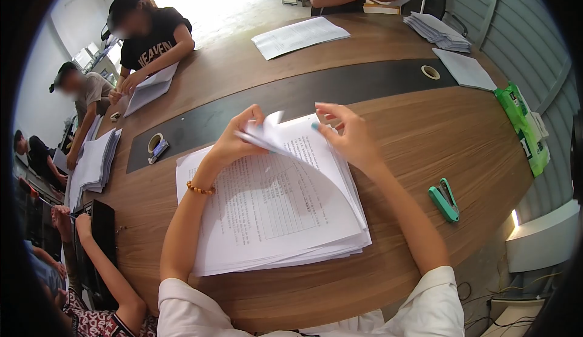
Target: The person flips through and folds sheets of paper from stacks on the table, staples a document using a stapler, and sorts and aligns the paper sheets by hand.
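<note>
A thick stack of printed paper sheets (273,215) lies on the wooden table in front of me. My left hand (237,136) is closed on the far left corner of some top sheets, which curl up and are blurred there. Below the corner, one sheet shows text and a ruled table. My right hand (349,133) hovers over the far right part of the stack, fingers apart and curved, with nothing in them. A green stapler (444,200) lies to the right of my right forearm.
Tape rolls (430,72) and a small blue box (158,151) sit around the table's dark centre strip. A green packet (523,129) lies at the right edge. Paper piles (438,32) stand farther off. Several other people handle papers at the far and left sides.
</note>
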Available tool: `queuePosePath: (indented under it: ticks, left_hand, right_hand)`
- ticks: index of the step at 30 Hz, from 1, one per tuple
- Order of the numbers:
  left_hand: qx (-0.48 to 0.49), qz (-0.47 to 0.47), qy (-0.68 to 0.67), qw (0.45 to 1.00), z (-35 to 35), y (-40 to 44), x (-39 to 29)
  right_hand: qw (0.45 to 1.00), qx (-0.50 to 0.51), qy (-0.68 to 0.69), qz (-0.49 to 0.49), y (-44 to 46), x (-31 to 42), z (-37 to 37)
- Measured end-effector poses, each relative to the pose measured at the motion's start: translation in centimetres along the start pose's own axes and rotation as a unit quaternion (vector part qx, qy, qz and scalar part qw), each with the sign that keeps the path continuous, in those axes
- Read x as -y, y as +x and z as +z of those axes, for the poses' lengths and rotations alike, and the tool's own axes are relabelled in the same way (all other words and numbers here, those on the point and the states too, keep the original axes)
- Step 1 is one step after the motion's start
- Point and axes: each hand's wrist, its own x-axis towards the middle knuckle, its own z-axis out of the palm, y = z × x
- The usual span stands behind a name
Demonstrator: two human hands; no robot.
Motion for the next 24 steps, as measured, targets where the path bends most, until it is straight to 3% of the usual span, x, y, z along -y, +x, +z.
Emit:
queuePosePath:
  ticks: [4,6,13,16,18,21,24]
  left_hand:
    - [0.053,0.061,-0.048,0.996,0.4,0.4,-0.5]
    - [0.076,0.048,-0.031,0.995,-0.1,0.3,-0.3]
    - [0.095,0.021,-0.061,0.993,0.0,0.4,-0.4]
    - [0.109,0.051,-0.054,0.991,-0.4,0.6,0.2]
    - [0.117,0.069,-0.046,0.99,-0.3,0.6,0.2]
    - [0.074,0.101,-0.036,0.991,0.0,0.7,0.1]
    - [0.078,0.139,-0.025,0.987,0.1,0.8,0.0]
  right_hand:
    - [0.991,-0.022,-0.121,-0.056,-0.7,-1.4,1.2]
    - [0.997,0.012,-0.08,-0.008,-0.6,-1.5,1.2]
    - [0.997,-0.045,-0.033,-0.044,-0.2,-0.6,1.1]
    - [0.997,-0.03,0.064,0.03,-0.2,-0.2,1.3]
    - [0.997,-0.061,0.01,-0.051,-0.1,-0.2,1.4]
    - [0.993,-0.066,0.033,-0.087,0.0,0.8,1.6]
    - [0.995,-0.044,0.061,-0.059,-0.2,2.2,1.5]
